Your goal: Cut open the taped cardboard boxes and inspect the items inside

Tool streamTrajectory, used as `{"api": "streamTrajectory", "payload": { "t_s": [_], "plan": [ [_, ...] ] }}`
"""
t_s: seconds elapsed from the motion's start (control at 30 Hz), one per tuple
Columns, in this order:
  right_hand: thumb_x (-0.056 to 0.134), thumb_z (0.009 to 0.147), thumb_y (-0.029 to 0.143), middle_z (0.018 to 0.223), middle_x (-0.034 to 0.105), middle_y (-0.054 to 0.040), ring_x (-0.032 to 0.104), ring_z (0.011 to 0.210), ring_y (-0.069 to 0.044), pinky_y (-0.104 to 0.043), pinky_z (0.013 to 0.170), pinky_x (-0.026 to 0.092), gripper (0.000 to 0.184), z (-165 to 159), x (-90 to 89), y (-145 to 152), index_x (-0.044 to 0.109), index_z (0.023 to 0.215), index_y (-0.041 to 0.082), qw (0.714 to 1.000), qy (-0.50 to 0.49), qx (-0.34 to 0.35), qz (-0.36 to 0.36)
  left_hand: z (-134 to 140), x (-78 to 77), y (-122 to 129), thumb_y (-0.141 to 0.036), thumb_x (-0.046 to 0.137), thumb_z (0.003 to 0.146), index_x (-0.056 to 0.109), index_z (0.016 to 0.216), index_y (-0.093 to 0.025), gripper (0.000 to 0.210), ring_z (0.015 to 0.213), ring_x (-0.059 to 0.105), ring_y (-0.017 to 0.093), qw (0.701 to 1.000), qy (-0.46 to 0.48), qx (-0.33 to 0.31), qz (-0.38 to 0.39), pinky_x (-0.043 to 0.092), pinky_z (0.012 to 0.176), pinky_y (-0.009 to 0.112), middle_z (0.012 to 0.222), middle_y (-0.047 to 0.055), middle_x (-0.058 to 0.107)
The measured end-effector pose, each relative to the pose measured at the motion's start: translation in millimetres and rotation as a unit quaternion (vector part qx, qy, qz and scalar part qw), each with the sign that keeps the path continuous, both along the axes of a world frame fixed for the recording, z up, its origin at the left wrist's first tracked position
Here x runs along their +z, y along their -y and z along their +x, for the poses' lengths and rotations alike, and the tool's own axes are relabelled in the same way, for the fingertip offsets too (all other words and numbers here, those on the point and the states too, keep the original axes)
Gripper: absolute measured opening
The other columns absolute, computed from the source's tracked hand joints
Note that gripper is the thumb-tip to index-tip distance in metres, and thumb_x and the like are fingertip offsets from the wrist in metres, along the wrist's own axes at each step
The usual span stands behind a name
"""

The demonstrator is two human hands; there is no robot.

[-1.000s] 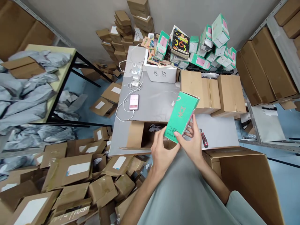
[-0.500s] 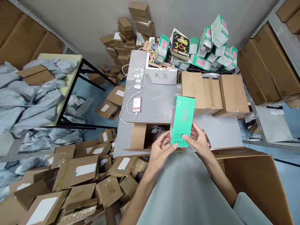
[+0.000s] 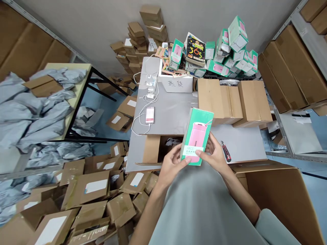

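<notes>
A green product box [image 3: 197, 132] with a pink bottle-like item pictured on its face is held upright and slightly tilted between both hands. My left hand [image 3: 172, 163] grips its lower left side, thumb on the front. Opposite it, my right hand [image 3: 213, 153] closes on the lower right side, thumb pressed on the white label band. Behind my left hand an open cardboard box [image 3: 151, 148] lies on the grey table, with something dark and crumpled inside. To the right of my right hand rests a red and black utility knife [image 3: 226, 151].
Closed brown cartons [image 3: 208, 98] stand on the table's right. Behind them are a white bin [image 3: 176, 84] of books and several green boxes. A phone [image 3: 150, 115] lies on charging cables. Used cartons [image 3: 97, 185] cover the left floor; a large open carton [image 3: 278, 190] stands at right.
The green box has been turned in my hands, from a face with pink lettering to one with a pink picture. It sits slightly lower. The utility knife now shows fully.
</notes>
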State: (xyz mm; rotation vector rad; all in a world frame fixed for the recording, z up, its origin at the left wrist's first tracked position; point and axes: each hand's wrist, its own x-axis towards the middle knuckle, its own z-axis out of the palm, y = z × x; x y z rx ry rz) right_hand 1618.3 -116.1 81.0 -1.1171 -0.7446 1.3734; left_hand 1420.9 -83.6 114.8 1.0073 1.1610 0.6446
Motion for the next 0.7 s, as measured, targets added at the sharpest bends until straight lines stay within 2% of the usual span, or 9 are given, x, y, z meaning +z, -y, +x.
{"api": "streamTrajectory", "payload": {
  "t_s": [0.13,0.23,0.3,0.37,0.43,0.47,0.53,0.6,0.7],
  "plan": [
    [0.094,0.086,0.057,0.152,0.074,-0.0109,0.08,0.122,-0.031,-0.041,0.091,0.072,0.105,6,-2.7,-2,0.045,0.175,0.034,0.999,-0.009,0.031,0.003,1,-0.8,-2,-0.051,0.101,0.076,0.078,0.128,-0.019,0.066,0.122,0.078,0.037,1.0,0.008,0.006,-0.027,0.067,0.105,0.052,0.129,0.015,0.082],
    [0.094,0.085,0.061,0.159,0.069,-0.0145,0.076,0.134,-0.035,-0.044,0.096,0.071,0.105,2,-3.9,-4,0.047,0.175,0.031,1.0,0.006,0.003,-0.019,9,-1.2,1,-0.053,0.099,0.079,0.076,0.131,-0.018,0.067,0.122,0.078,0.035,0.998,-0.037,0.041,0.003,0.066,0.107,0.049,0.133,0.014,0.08],
    [0.095,0.084,0.062,0.167,0.062,-0.0165,0.07,0.144,-0.037,-0.045,0.102,0.07,0.108,-5,-3.1,-4,0.046,0.176,0.03,0.997,0.037,-0.048,-0.042,15,-1.4,3,-0.054,0.097,0.081,0.075,0.132,-0.02,0.065,0.122,0.076,0.033,0.988,-0.113,0.077,0.07,0.065,0.107,0.047,0.135,0.013,0.076],
    [0.097,0.081,0.062,0.171,0.058,-0.0171,0.066,0.149,-0.037,-0.047,0.107,0.069,0.116,-13,-0.9,-4,0.041,0.178,0.032,0.994,0.058,-0.076,-0.048,20,-1.4,7,-0.05,0.097,0.081,0.073,0.13,-0.022,0.061,0.123,0.073,0.031,0.957,-0.209,0.106,0.173,0.064,0.108,0.045,0.133,0.011,0.072],
    [0.1,0.078,0.061,0.167,0.061,-0.0168,0.069,0.146,-0.036,-0.049,0.111,0.067,0.125,-18,1.5,-4,0.034,0.181,0.033,0.995,0.054,-0.073,-0.04,23,-0.4,10,-0.043,0.097,0.08,0.071,0.13,-0.024,0.06,0.127,0.07,0.031,0.924,-0.267,0.098,0.257,0.062,0.109,0.046,0.132,0.01,0.069],
    [0.1,0.078,0.061,0.165,0.064,-0.0163,0.071,0.143,-0.036,-0.05,0.111,0.067,0.128,-19,2.5,-4,0.03,0.182,0.034,0.996,0.045,-0.069,-0.036,22,0.5,11,-0.041,0.097,0.079,0.069,0.133,-0.024,0.062,0.13,0.069,0.032,0.922,-0.263,0.08,0.274,0.062,0.109,0.046,0.135,0.011,0.068],
    [0.098,0.081,0.062,0.159,0.068,-0.0154,0.073,0.139,-0.035,-0.05,0.111,0.067,0.127,-16,3.3,-5,0.028,0.183,0.033,0.998,0.017,-0.061,-0.029,18,2.3,10,-0.043,0.097,0.08,0.067,0.137,-0.025,0.066,0.138,0.067,0.034,0.95,-0.191,0.038,0.245,0.064,0.108,0.047,0.146,0.013,0.066],
    [0.095,0.084,0.063,0.154,0.072,-0.0144,0.073,0.138,-0.035,-0.05,0.11,0.067,0.12,-9,2.7,-4,0.032,0.181,0.033,0.999,-0.011,-0.038,-0.021,10,3.1,6,-0.049,0.097,0.082,0.066,0.141,-0.025,0.071,0.143,0.067,0.036,0.985,-0.083,0.01,0.153,0.067,0.105,0.047,0.153,0.016,0.066],
    [0.097,0.084,0.06,0.15,0.075,-0.0129,0.074,0.136,-0.035,-0.05,0.111,0.066,0.115,2,0.3,-2,0.039,0.178,0.032,0.999,-0.03,0.007,-0.009,0,1.6,0,-0.053,0.099,0.079,0.066,0.142,-0.021,0.078,0.13,0.076,0.038,1.0,0.011,-0.01,0.021,0.069,0.101,0.05,0.142,0.018,0.075]
  ]
}}
